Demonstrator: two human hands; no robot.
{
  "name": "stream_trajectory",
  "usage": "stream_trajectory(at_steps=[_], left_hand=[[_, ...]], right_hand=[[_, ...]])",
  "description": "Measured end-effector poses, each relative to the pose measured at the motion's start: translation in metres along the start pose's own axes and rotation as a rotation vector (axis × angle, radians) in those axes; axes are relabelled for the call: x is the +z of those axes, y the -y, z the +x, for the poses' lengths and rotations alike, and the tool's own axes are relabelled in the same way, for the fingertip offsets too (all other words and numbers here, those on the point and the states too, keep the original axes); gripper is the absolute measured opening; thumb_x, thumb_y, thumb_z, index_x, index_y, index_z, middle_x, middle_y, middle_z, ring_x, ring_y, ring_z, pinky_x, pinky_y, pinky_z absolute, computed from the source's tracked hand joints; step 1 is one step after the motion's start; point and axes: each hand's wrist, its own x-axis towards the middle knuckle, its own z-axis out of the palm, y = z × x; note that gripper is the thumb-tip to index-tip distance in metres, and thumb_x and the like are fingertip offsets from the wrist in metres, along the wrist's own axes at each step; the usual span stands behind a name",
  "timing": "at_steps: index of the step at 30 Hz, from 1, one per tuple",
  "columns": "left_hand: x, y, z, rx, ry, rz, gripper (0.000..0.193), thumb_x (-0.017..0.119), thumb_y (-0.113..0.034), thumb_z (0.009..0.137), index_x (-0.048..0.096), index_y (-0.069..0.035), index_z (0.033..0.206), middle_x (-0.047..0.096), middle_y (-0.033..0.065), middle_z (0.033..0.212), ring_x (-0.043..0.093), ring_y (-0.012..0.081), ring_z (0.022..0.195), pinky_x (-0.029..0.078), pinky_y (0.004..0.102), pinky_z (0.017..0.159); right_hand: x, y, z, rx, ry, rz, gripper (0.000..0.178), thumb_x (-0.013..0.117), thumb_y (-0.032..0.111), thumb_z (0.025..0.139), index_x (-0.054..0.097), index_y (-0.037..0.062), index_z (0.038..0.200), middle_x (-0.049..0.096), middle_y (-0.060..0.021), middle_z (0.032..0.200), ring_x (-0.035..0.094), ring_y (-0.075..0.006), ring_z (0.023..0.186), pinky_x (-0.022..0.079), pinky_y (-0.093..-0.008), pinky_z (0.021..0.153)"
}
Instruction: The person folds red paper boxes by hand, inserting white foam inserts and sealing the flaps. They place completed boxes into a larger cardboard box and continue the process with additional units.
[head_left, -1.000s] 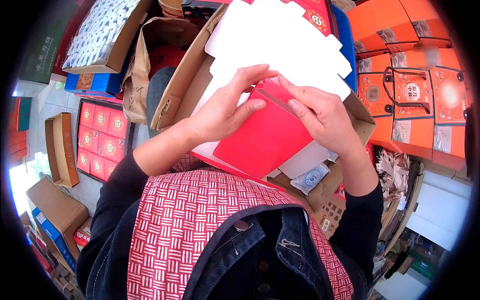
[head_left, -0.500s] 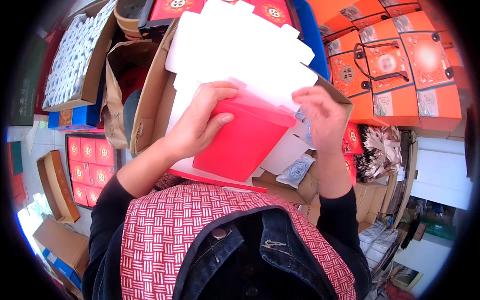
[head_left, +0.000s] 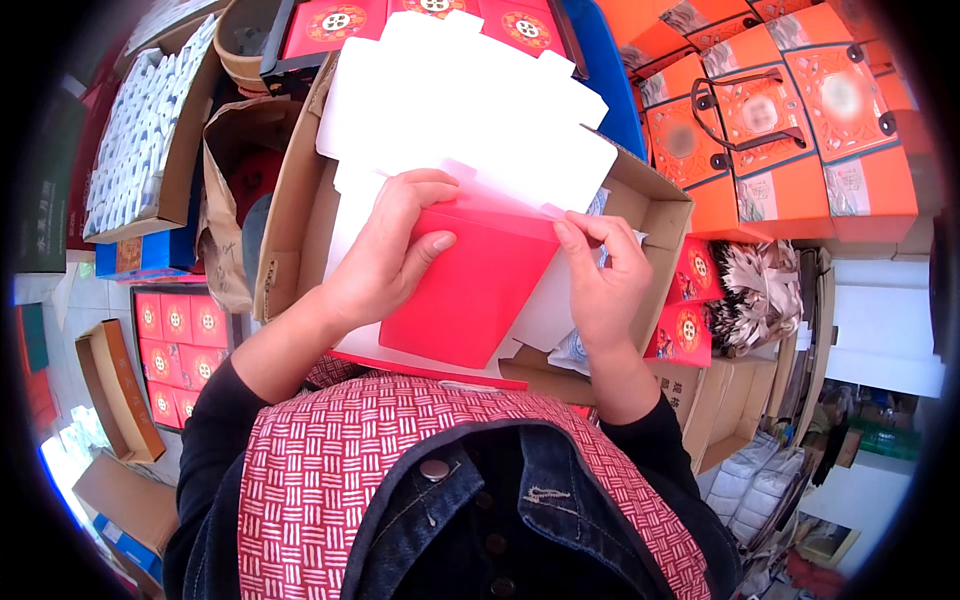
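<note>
A red, glossy, flat-sided paper box (head_left: pixel 465 290) is sitting at the centre of the view, tilting, its translucent pink top flap standing toward 12 o'clock. The left hand (head_left: pixel 385 250) is grasping the box at its 11 o'clock corner, the thumb lying on the front. The right hand (head_left: pixel 608 275) is pinching the flap's end at the box's 1 o'clock corner between thumb and fingers. White, notched cardboard sheets (head_left: pixel 470 110) are lying beyond, toward 12 o'clock, in an open brown corrugated carton (head_left: pixel 290 200). Orange, square-sided boxes (head_left: pixel 870 190) are standing at 2 o'clock.
</note>
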Motion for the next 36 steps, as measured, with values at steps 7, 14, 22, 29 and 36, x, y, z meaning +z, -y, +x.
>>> stream_trajectory(at_steps=[7,14,22,29,36], left_hand=[[0.007,-0.003,0.0,-0.009,-0.086,0.022,0.035,0.058,-0.007,0.088,0.041,-0.002,0.119,0.042,0.0181,0.122,0.043,0.0333,0.114,0.036,0.0385,0.099],[0.004,0.001,-0.001,0.035,-0.054,-0.032,0.038,0.061,-0.01,0.087,0.041,-0.003,0.119,0.045,0.017,0.121,0.047,0.0301,0.112,0.039,0.0384,0.097],[0.003,0.022,0.003,0.009,-0.011,-0.491,0.039,0.072,-0.02,0.082,0.054,-0.007,0.114,0.053,0.012,0.119,0.055,0.0237,0.109,0.043,0.0341,0.094],[0.006,0.024,0.002,-0.125,-0.138,-0.519,0.019,0.069,-0.011,0.084,0.06,-0.003,0.099,0.06,0.0061,0.105,0.056,0.0135,0.099,0.044,0.0279,0.087],[-0.033,-0.005,0.068,-0.54,-0.238,-0.799,0.018,0.062,-0.018,0.09,0.057,-0.002,0.098,0.063,0.0077,0.087,0.063,0.0116,0.074,0.054,0.0253,0.068]], right_hand=[[0.007,0.002,-0.012,-0.09,-0.059,0.072,0.01,0.068,0.001,0.082,0.066,-0.0027,0.091,0.058,-0.0069,0.083,0.053,-0.013,0.073,0.043,-0.0233,0.066],[-0.002,-0.01,-0.016,-0.347,0.035,0.073,0.019,0.075,0.001,0.073,0.063,-0.0005,0.088,0.058,-0.0083,0.087,0.055,-0.0198,0.079,0.045,-0.0278,0.071],[-0.002,-0.011,-0.009,-0.351,0.123,0.044,0.019,0.075,0.002,0.071,0.059,0.0028,0.081,0.062,-0.0091,0.086,0.058,-0.0237,0.081,0.046,-0.0317,0.072],[-0.021,-0.01,0.011,-0.38,0.279,0.05,0.019,0.069,0.0,0.075,0.063,0.0049,0.093,0.064,-0.0101,0.097,0.06,-0.0262,0.093,0.047,-0.0338,0.082],[-0.013,0.012,0.068,-1.115,0.259,-0.397,0.039,0.064,0.006,0.075,0.06,0.0128,0.113,0.062,-0.0043,0.116,0.054,-0.0269,0.116,0.039,-0.0449,0.102]])
